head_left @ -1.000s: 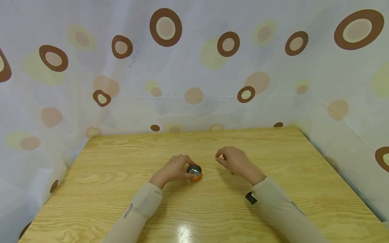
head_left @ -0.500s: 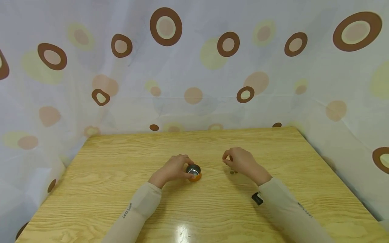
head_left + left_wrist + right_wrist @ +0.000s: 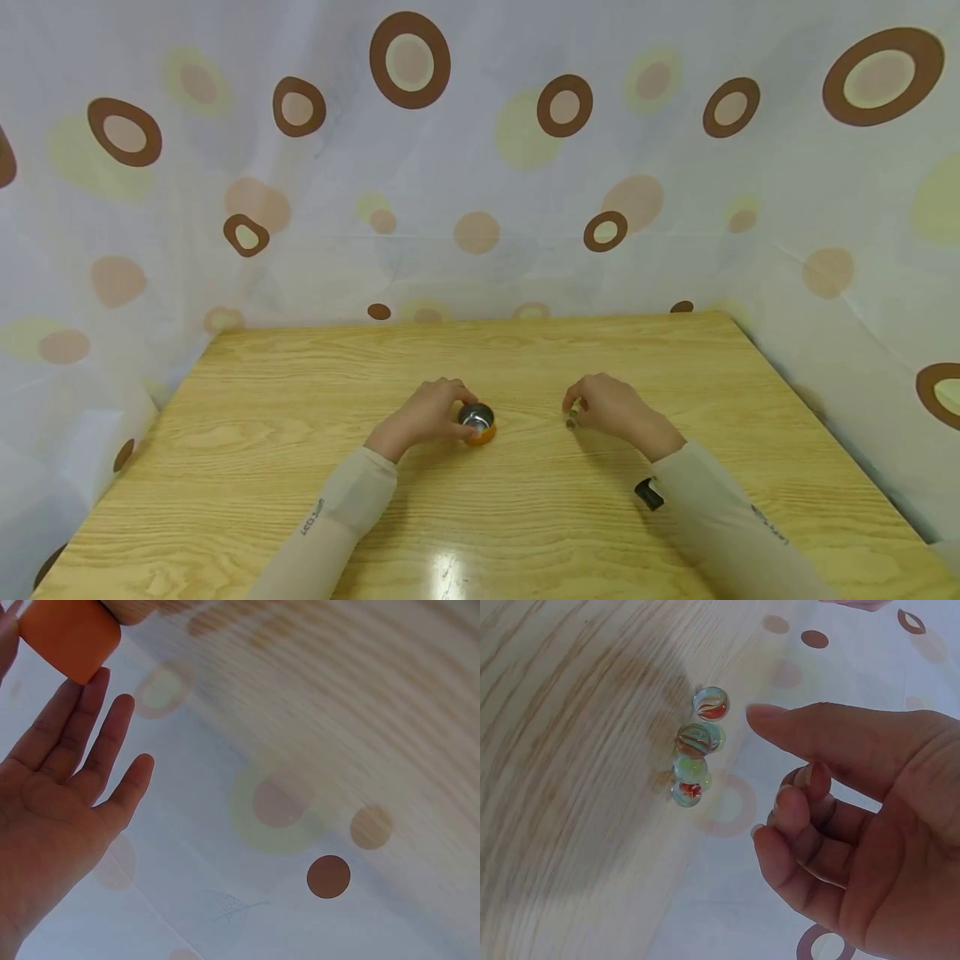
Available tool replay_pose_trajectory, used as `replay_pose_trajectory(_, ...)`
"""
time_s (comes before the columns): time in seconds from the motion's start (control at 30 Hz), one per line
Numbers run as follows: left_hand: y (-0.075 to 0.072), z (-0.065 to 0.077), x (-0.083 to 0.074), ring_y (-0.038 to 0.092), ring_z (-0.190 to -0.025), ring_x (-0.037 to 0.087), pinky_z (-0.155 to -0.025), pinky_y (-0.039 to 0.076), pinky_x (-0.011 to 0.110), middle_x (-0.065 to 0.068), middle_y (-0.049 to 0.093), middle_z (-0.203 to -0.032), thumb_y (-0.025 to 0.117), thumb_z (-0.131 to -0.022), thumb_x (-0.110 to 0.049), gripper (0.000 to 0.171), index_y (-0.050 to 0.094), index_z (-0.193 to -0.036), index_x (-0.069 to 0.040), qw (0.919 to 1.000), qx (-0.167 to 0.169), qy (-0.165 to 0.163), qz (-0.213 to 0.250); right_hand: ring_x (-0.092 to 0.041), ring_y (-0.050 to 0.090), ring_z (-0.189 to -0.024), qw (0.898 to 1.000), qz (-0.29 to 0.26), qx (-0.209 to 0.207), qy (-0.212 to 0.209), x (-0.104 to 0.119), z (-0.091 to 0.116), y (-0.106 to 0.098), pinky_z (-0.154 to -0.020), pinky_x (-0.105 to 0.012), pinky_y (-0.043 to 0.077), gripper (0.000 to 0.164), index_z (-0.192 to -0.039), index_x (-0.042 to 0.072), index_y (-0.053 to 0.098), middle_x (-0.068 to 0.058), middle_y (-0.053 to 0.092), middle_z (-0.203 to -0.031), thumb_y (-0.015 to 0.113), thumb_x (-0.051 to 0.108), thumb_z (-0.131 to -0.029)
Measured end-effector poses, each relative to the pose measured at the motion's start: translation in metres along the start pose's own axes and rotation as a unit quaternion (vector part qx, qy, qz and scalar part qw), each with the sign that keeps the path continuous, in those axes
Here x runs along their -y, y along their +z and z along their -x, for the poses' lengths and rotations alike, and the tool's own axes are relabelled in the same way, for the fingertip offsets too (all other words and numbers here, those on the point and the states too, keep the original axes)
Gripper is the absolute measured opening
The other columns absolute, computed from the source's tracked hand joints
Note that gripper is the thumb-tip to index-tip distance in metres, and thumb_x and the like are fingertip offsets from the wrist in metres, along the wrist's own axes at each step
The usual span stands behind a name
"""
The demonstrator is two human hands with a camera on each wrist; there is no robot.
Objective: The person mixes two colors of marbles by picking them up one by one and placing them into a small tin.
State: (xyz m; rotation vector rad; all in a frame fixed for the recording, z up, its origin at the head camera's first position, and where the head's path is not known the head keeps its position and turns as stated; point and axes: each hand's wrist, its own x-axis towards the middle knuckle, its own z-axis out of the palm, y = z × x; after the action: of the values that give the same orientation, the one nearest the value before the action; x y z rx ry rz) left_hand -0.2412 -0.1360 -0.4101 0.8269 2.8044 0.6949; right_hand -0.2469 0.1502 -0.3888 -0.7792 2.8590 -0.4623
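Observation:
A small orange bowl with a shiny metal inside stands on the table left of centre. My left hand holds it, thumb on the near side and a finger on the far side. In the left wrist view the bowl's orange outside shows at the fingertips, the other fingers spread below. My right hand hovers over several glass marbles, clear with red, green and whitish swirls, bunched on the wood. Its thumb stands apart from the loosely curled fingers, and nothing is between them.
The wooden table meets a white cloth with brown and yellow rings at the back and sides. A black band or device shows under the right sleeve.
My right hand has moved to the right and lowered to the marbles, which were partly hidden under it before. The left hand and the bowl have stayed in place.

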Motion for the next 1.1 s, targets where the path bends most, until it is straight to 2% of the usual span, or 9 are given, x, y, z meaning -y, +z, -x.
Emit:
replay_pose_trajectory(0.3,-0.001,0.002,-0.001,0.055,-0.101,0.027,-0.095,0.038,0.051,0.006,0.064,-0.107,0.079,-0.081,-0.028,0.04,0.07,-0.113,-0.006,0.9999,-0.004,0.003,0.009,-0.015,0.056,-0.07,1.0,-0.011,0.022,-0.003,-0.003,-0.001,0.006,-0.06,-0.033,0.049,0.013,-0.093,0.007,0.074,-0.004,0.066,-0.085,0.071,-0.001,-0.082)
replay_pose_trajectory(0.73,-0.001,0.001,0.0,0.055,-0.102,0.028,-0.095,0.038,0.051,0.006,0.064,-0.108,0.079,-0.081,-0.029,0.04,0.07,-0.112,-0.006,0.9999,-0.004,0.003,0.014,-0.013,0.056,-0.069,0.999,-0.008,0.028,-0.025,-0.006,-0.005,0.01,-0.061,-0.031,0.05,0.015,-0.091,0.006,0.075,-0.006,0.068,-0.088,0.072,-0.004,-0.08)
replay_pose_trajectory(1.1,-0.001,0.001,-0.001,0.055,-0.103,0.027,-0.096,0.038,0.05,0.006,0.064,-0.109,0.079,-0.081,-0.029,0.04,0.07,-0.113,-0.005,1.0,-0.001,0.0,0.008,-0.014,0.059,-0.07,1.0,-0.002,0.024,-0.019,-0.007,-0.005,0.012,-0.061,-0.032,0.051,0.014,-0.09,0.007,0.074,-0.006,0.069,-0.089,0.073,-0.003,-0.08)
